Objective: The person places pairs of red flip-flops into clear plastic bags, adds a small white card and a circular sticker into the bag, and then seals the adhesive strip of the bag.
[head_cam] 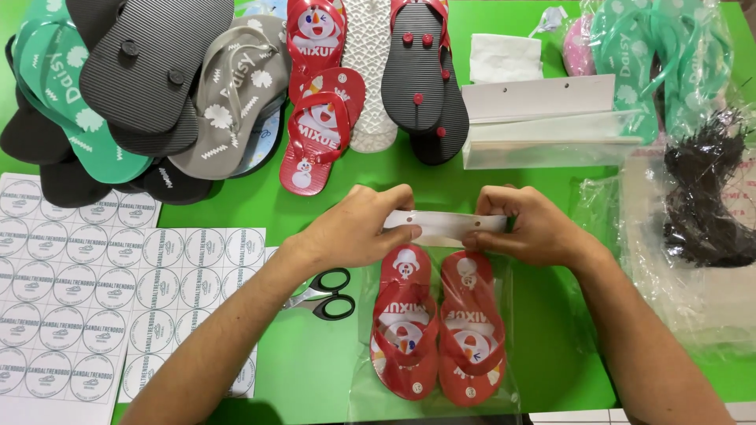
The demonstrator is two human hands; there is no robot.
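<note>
Red sandals [438, 327], a pair in a clear plastic bag [441, 393], lay on the green counter [315, 378] under both hands.
Above the sandals, the left hand [358, 232] and the right hand [529, 228] each pinched one end of the bag's white top strip [445, 224], fingers pressed together on it. Just left of the sandals sat black-handled scissors [324, 293], and farther left, sheets of round stickers [102, 291]. Well beyond the sandals lay a heap of loose sandals [197, 86] in grey, green, black and red, with a stack of clear bags [543, 118] to its right.
</note>
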